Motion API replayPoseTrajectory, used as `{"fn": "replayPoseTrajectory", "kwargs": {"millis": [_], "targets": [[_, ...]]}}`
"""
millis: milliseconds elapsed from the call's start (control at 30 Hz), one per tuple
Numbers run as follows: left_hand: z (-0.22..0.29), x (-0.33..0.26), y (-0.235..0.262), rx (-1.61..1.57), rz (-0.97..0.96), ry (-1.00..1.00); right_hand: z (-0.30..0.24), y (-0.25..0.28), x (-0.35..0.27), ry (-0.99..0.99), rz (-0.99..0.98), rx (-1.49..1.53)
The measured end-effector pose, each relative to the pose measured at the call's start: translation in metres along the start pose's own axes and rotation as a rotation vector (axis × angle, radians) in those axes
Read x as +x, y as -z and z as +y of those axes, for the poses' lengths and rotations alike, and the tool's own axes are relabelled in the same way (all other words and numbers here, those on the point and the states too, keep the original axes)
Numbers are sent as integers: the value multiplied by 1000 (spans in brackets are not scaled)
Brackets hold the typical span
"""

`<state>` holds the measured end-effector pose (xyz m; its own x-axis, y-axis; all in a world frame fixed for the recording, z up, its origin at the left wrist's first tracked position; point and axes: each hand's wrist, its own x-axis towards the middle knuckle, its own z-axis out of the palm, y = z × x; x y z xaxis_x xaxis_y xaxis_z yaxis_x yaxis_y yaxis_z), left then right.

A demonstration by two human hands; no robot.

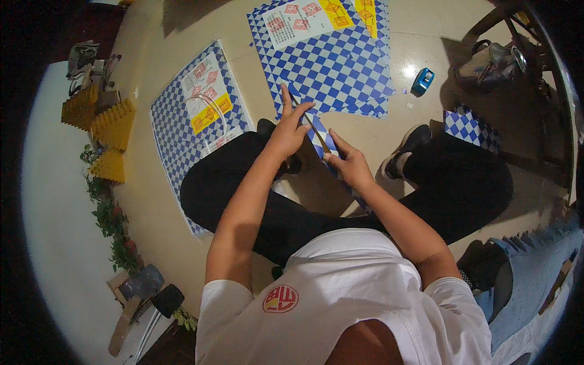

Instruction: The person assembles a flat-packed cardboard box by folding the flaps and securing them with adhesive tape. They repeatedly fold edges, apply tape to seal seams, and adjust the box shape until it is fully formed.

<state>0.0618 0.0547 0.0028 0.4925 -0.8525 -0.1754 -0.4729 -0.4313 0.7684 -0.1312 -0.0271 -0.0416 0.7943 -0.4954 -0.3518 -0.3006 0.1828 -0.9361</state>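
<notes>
I sit on the floor with my legs in black trousers spread. My left hand [289,131] rests flat, fingers apart, on a blue-and-white checkered paper strip [319,135] lying between my legs. My right hand [348,162] holds a thin stick-like tool [315,130], dark and slanted, laid along the strip. Whether it is a ruler or a blade I cannot tell. The strip's lower part is hidden under my right hand.
A large checkered sheet [340,67] with red and yellow printed panels lies ahead; another sheet [182,128] lies left under my leg. A blue tape dispenser [423,80], a small checkered piece [471,128], yellow folded paper shapes [109,128], a hammer [137,292] and another person's legs [535,267] surround me.
</notes>
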Motion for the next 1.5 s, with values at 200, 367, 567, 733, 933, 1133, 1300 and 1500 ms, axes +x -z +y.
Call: {"fn": "replayPoseTrajectory", "kwargs": {"millis": [200, 367, 567, 733, 933, 1133, 1300, 1500], "targets": [[14, -5, 12, 290, -208, -95, -18, 6, -12, -60, -26, -20], [-12, 0, 9, 220, -279, -219, -10, 4, -13, 71, -40, -112], [-10, 4, 2, 246, -204, -262, -10, 11, -23, 243, 4, -217], [-13, 2, -1, 267, -117, -272, -9, 20, -32, 362, -4, -552], [-1, -10, 0, 536, 7, -92, -19, 34, -11, 440, -15, -757], [11, -9, 3, 900, 39, -485, -7, 33, -14, 532, 68, -860], [-11, 4, -15, 682, -185, -640, 2, 24, -9, 650, 101, -847], [-6, -4, -18, 674, -45, -570, -19, 59, -23, 396, 13, -1043]]}}
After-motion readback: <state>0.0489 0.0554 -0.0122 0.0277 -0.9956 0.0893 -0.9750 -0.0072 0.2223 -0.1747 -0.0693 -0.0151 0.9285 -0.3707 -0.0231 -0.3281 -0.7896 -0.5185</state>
